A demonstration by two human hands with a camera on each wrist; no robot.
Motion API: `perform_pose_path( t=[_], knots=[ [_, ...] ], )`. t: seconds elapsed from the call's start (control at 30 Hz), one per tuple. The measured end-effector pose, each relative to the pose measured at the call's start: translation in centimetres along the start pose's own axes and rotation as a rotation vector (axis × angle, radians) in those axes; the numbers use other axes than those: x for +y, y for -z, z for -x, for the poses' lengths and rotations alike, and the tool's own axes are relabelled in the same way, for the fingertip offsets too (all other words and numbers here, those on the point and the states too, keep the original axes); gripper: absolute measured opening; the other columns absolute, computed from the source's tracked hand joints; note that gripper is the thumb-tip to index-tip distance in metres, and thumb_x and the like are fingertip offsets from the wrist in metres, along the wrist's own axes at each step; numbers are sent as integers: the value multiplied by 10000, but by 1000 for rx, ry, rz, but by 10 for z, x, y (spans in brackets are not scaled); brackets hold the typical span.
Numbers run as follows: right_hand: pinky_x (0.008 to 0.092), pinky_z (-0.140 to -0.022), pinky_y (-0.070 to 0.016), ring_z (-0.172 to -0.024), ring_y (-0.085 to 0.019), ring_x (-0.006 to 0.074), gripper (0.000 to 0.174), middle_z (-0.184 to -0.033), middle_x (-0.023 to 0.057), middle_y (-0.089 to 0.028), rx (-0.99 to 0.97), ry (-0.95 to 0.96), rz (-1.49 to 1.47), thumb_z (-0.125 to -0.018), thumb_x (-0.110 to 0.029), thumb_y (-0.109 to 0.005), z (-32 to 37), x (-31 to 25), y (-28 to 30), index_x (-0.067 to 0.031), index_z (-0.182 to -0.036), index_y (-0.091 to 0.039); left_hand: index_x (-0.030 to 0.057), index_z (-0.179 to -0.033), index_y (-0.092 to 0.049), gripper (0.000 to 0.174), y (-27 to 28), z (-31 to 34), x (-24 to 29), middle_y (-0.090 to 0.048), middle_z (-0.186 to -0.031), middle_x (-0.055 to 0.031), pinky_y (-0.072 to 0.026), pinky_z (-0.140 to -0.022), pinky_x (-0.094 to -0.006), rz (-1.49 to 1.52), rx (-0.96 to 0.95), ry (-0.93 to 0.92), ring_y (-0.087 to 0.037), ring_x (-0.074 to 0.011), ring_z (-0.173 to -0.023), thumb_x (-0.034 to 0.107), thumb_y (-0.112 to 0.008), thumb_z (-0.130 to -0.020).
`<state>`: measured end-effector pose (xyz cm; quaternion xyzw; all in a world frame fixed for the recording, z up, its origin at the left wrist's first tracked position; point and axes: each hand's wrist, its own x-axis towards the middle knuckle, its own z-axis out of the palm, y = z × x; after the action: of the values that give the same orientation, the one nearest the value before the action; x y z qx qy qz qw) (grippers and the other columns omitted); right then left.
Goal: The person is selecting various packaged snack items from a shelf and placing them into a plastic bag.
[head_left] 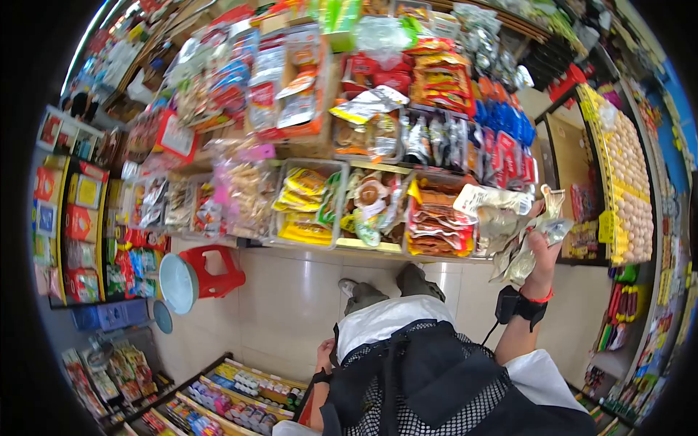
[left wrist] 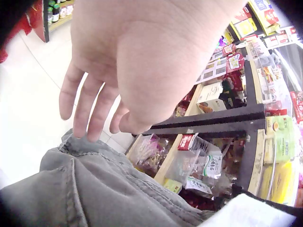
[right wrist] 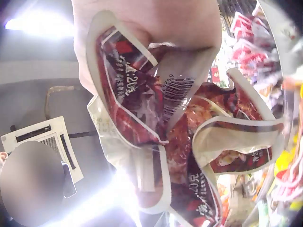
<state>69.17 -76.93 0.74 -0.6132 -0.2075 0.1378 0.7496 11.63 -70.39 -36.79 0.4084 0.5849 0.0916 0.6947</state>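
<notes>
My right hand [head_left: 540,260] grips a bunch of several snack packets [head_left: 512,247] over the front right corner of the display counter. In the right wrist view the packets [right wrist: 177,156] fan out below the palm, with dark red printed fronts, pale edges and a barcode. Beneath them at the counter edge is a bin of red-and-orange snack packs [head_left: 440,225]. My left hand [head_left: 325,354] hangs low beside my body and holds nothing. Up close in the left wrist view, that hand [left wrist: 128,61] has loosely bent fingers near the grey trousers [left wrist: 109,184].
Clear bins of yellow packs [head_left: 302,192] and other snacks line the counter front. A red stool [head_left: 222,272] and a light blue basin [head_left: 178,283] stand left on the tiled floor. Trays of eggs [head_left: 629,185] are stacked at right. Low shelves [head_left: 240,392] of goods lie behind me.
</notes>
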Motion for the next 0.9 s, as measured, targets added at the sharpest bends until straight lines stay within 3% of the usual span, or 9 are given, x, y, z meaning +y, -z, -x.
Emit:
perform_pose_path(
  t=[0.07, 0.1, 0.13, 0.23, 0.47, 0.6, 0.67, 0.87, 0.9],
  knots=[
    [274, -832, -475, -923, -578, 142, 823, -1127, 63, -571, -118, -45, -5, -762, -199, -771, 15, 3, -27, 11, -1437, -350, -7, -1143, -659, 256, 15, 2, -11, -694, -980, -62, -500, -801, -264, 15, 57, 66, -624, -133, -866, 164, -531, -1002],
    [267, -815, -481, -900, -586, 142, 848, -1121, 67, -577, -99, -49, -24, -750, -209, -777, 26, 3, -51, 19, -1441, -341, -9, -1150, -656, 252, 25, 7, -19, -698, -956, -56, -507, -784, -263, -4, 48, -5, -629, -128, -850, 148, -530, -997],
    [279, -841, -481, -934, -587, 148, 901, -1136, 71, -579, -163, -93, -56, -742, -235, -790, 36, 8, -67, 26, -1461, -315, -6, -1149, -654, 247, 34, 4, -24, -696, -951, -55, -511, -764, -262, 117, 61, 166, -629, -122, -857, 136, -525, -993],
    [312, -927, -462, -1062, -566, 170, 988, -1229, 82, -559, -297, -158, -53, -737, -277, -810, 62, 31, -115, 32, -1496, -258, 6, -1138, -650, 238, 53, 25, -33, -693, -939, -61, -530, -737, -290, 186, 145, 174, -637, -130, -851, 144, -520, -995],
    [315, -972, -423, -1098, -542, 180, 988, -1261, 89, -542, -467, -171, -85, -748, -254, -803, 114, 54, -249, 43, -1503, -239, 26, -1209, -589, 284, 83, 93, -37, -692, -1044, -128, -555, -774, -390, 270, 386, 250, -673, -235, -934, 198, -472, -1015],
    [313, -967, -413, -1103, -514, 177, 960, -1277, 89, -516, -614, -302, 24, -776, -186, -793, 119, 75, -286, 44, -1514, -224, 40, -1247, -559, 299, 84, 113, -51, -692, -1085, -150, -558, -797, -400, 379, 443, 321, -675, -262, -987, 203, -454, -1021],
    [299, -939, -417, -1048, -516, 154, 955, -1243, 62, -521, -584, -264, 11, -777, -180, -791, 132, 70, -321, 37, -1516, -227, 46, -1223, -581, 285, 84, 116, -70, -692, -1074, -134, -557, -811, -403, 428, 455, 292, -674, -248, -969, 196, -444, -1025],
    [294, -917, -429, -1026, -533, 147, 955, -1247, 67, -531, -796, -211, -2, -773, -187, -794, 149, 86, -438, -4, -1527, -237, 66, -1201, -605, 283, 88, 129, -97, -693, -1069, -107, -549, -812, -398, 617, 536, 222, -666, -227, -964, 179, -425, -1015],
    [301, -926, -433, -1035, -537, 153, 944, -1257, 77, -535, -784, -316, 26, -780, -168, -789, 154, 93, -453, -2, -1527, -236, 72, -1188, -624, 285, 91, 128, -102, -697, -1047, -104, -543, -799, -376, 626, 563, 215, -663, -217, -943, 177, -430, -1007]
  ],
)
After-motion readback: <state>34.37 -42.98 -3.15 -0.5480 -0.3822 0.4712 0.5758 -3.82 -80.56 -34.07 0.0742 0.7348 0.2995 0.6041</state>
